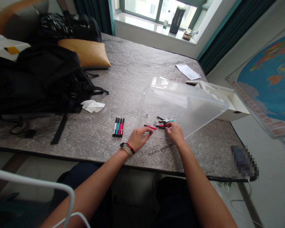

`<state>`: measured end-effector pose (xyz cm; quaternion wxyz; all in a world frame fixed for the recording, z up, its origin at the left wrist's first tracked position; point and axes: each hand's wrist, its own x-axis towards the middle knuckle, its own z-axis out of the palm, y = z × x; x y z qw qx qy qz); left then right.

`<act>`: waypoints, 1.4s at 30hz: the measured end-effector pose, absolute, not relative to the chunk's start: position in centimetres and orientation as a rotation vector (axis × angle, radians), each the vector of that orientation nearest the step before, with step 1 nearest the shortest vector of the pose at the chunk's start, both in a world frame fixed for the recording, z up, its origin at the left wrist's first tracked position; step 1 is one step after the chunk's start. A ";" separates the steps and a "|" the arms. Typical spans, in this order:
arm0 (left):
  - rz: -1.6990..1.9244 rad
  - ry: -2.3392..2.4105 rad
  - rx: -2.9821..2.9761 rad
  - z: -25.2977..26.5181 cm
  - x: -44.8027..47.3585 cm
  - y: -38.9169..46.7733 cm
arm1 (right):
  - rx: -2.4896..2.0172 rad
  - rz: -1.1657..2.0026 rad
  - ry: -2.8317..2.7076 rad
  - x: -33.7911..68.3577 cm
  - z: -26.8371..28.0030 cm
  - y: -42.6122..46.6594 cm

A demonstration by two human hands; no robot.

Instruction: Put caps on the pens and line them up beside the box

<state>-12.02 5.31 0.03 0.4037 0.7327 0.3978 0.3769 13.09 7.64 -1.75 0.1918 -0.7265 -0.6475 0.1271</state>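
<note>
My left hand point(140, 138), with a watch and a red band at the wrist, has its fingers closed at a red pen barrel point(150, 127) with a black end. To its right, my right hand point(175, 133) reaches into a small heap of pen parts point(161, 120), black, silver, red and teal. Its fingers are pinched together there, and what lies between them is hidden. Beneath the heap is a clear plastic box or sleeve point(166, 103). A small metal piece point(146, 116) lies apart on it. Several pens point(118, 127) in white, teal and red stand in a row on the left.
A black backpack point(45, 79) and a tan cushion point(87, 53) occupy the left of the grey mattress point(123, 79). Crumpled tissue point(93, 106) lies beside the bag. An open white box point(230, 101) and a paper sheet point(188, 72) are on the right. A white tube-like rail point(38, 182) crosses the lower left.
</note>
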 end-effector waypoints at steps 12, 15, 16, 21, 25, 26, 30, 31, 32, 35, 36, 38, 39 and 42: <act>0.961 1.161 1.651 0.6 -11.5 5.0 | -1.114 1.423 -0.697 11.3 3.1 6.5; 1.005 1.215 1.654 0.9 -11.6 4.9 | -1.075 1.468 -0.707 10.3 3.7 5.8; 1.028 1.223 1.654 1.0 -11.7 4.9 | -1.073 1.475 -0.723 9.9 3.8 5.6; 1.081 1.161 1.637 1.8 -11.6 4.7 | -1.147 1.427 -0.913 8.3 3.8 4.9; 1.067 1.109 1.715 1.5 -11.3 4.7 | -1.189 1.410 -1.189 7.4 3.4 4.4; 1.080 1.101 1.757 1.4 -11.3 4.7 | -1.170 1.428 -1.228 7.2 3.3 4.3; 1.113 1.054 1.866 0.6 -11.1 4.7 | -1.168 1.424 -1.324 7.3 2.6 4.4; 1.102 1.051 1.865 0.5 -11.2 4.7 | -1.188 1.406 -1.338 7.4 2.5 4.4; 1.091 1.050 1.858 0.4 -11.2 4.7 | -1.213 1.385 -1.353 7.6 2.5 4.5; 1.062 1.038 1.844 0.2 -11.4 4.6 | -1.272 1.348 -1.460 8.3 2.9 4.6; 1.051 1.032 1.847 0.1 -11.4 4.5 | -1.268 1.364 -1.512 8.6 3.2 4.6; 1.026 1.034 1.846 0.1 -11.4 4.3 | -1.233 1.420 -1.568 9.4 3.8 4.7; 1.012 1.039 1.840 0.1 -11.3 4.2 | -1.236 1.417 -1.560 9.8 4.0 4.9; 0.976 1.052 1.822 0.4 -11.0 3.7 | -1.524 1.045 -1.470 11.8 3.5 5.8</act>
